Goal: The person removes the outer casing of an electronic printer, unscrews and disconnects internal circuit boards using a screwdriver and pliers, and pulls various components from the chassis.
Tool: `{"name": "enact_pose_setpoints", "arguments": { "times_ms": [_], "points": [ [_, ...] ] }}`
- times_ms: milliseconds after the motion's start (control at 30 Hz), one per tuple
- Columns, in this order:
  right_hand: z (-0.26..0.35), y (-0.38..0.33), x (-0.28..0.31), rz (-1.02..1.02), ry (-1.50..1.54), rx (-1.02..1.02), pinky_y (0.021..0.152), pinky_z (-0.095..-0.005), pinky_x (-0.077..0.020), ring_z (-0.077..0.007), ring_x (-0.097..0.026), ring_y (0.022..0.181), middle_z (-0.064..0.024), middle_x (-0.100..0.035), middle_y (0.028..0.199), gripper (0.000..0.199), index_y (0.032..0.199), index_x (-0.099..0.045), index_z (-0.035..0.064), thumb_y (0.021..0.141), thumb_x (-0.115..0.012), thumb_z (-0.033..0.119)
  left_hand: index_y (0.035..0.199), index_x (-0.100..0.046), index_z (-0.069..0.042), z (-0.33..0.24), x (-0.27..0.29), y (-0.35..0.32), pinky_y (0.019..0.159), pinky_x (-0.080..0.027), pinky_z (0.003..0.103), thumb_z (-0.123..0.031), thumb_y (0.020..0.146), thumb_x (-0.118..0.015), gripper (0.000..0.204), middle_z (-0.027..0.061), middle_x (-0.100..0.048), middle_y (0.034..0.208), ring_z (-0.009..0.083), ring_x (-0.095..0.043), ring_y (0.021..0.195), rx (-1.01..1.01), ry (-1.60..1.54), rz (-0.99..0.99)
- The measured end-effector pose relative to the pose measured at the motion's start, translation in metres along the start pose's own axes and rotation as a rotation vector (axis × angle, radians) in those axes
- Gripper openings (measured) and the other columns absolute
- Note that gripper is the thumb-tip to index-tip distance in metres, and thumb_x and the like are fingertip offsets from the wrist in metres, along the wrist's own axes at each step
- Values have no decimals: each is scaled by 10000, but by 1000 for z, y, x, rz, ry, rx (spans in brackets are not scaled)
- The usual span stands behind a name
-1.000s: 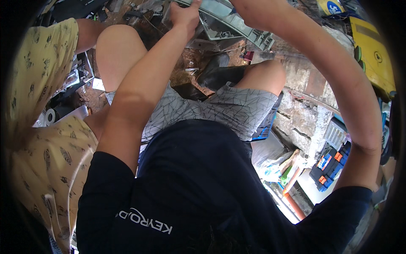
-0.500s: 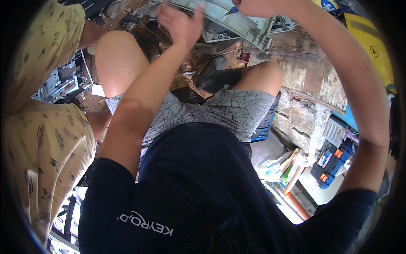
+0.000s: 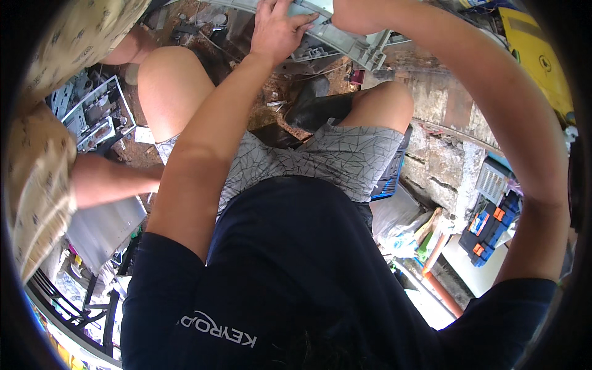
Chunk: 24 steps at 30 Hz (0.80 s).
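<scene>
A pale grey plastic panel (image 3: 351, 46), moulded with ribs and a broken-looking end, lies across the top of the view beyond my knees. My left hand (image 3: 275, 34) rests on its near side, fingers apart and the thumb stretched toward my right hand. Closed into a fist, my right hand (image 3: 359, 15) is just above the panel. It grips what looks like a screwdriver (image 3: 326, 21); only a short dark part of it shows beside the fist, pointing at the panel, and the handle is hidden by my fingers.
Close on my left is another person in patterned tan clothing (image 3: 37, 179), one arm (image 3: 117, 182) reaching toward my thigh. A metal frame (image 3: 102, 114) with parts lies beyond. At right are a yellow case (image 3: 539, 65), wooden boards (image 3: 441, 92) and a blue-black toolbox (image 3: 493, 228).
My left hand has come down onto the panel and moved right, nearer my right hand. My right hand has shifted slightly left. The other person has moved, and their arm now shows.
</scene>
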State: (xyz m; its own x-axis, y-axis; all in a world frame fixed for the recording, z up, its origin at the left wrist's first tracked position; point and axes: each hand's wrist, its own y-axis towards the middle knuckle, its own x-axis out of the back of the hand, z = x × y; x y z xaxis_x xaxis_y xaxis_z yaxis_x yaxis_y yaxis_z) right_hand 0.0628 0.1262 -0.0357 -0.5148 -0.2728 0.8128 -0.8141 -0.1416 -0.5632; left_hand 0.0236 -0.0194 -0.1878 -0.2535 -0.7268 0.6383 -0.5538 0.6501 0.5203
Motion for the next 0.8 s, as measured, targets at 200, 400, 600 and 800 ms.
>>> {"name": "enact_pose_setpoints", "arguments": {
  "times_ms": [200, 400, 600, 800],
  "points": [
    [19, -12, 13, 100, -242, 18, 696, -459, -538, -337, -695, 729, -188, -690, 735, 211, 704, -723, 60, 752, -570, 197, 992, -763, -222, 4, -4, -5, 1113, -277, 537, -169, 729, -746, 269, 104, -474, 1371, 340, -396, 1276, 15, 1, -11],
    [36, -24, 22, -97, -463, 280, 726, -411, -548, -322, -702, 715, -136, -719, 770, 197, 799, -742, 116, 761, -636, 278, 991, -763, -237, 0, -3, -4, 1113, -281, 533, -178, 756, -718, 246, 106, -466, 1381, 338, -394, 1282, 37, 10, 25],
    [61, -20, 44, 174, -269, -247, 686, -372, -566, -276, -699, 844, -137, -691, 923, 106, 835, -696, 60, 807, -612, 119, 998, -756, -215, 4, -5, -8, 1102, -314, 514, -191, 769, -698, 237, 120, -455, 1392, 348, -386, 1313, 57, -7, -3],
    [61, -19, 26, -27, -369, -43, 652, -361, -548, -225, -701, 772, -63, -680, 717, 97, 788, -700, 97, 788, -633, 168, 1017, -754, -320, 1, -5, -12, 1153, -204, 518, -308, 828, -690, 200, -17, -449, 1419, 242, -380, 1305, 80, 19, -16]
  ]
}}
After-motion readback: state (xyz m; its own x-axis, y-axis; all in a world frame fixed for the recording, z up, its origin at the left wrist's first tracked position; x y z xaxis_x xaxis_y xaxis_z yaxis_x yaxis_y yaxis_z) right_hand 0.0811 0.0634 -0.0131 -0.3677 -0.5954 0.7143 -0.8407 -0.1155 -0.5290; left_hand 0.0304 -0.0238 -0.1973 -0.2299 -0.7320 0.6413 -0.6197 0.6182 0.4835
